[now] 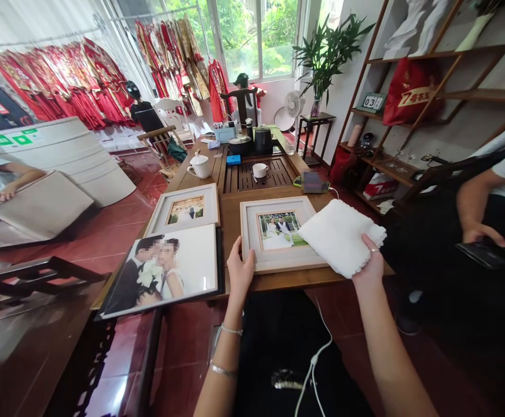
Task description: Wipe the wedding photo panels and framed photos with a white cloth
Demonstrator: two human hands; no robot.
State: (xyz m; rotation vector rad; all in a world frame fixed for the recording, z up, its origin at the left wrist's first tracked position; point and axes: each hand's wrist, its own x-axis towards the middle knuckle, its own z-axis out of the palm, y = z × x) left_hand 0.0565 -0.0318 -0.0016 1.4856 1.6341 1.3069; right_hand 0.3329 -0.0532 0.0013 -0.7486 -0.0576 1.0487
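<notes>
A light wooden picture frame (249, 227) with a wedding photo lies at the near edge of the wooden table. My left hand (240, 267) grips its left side, thumb on the front and fingers around the edge. In my right hand (369, 263) is a folded white cloth (337, 237), held at its right side. The cloth covers the frame's right part. Left of my left hand lies a large photo album (191, 260) with a couple on its cover, partly over the near edge of a second picture frame (161, 208).
Beyond the frames are a white lidded mug (199, 167), a slatted tea tray (239, 182) with a small cup (260, 170), a kettle (262, 139) and a phone (314, 182) on a cable. A seated person's hand (482, 234) holds a phone at right. A white cable (313, 360) hangs over my lap.
</notes>
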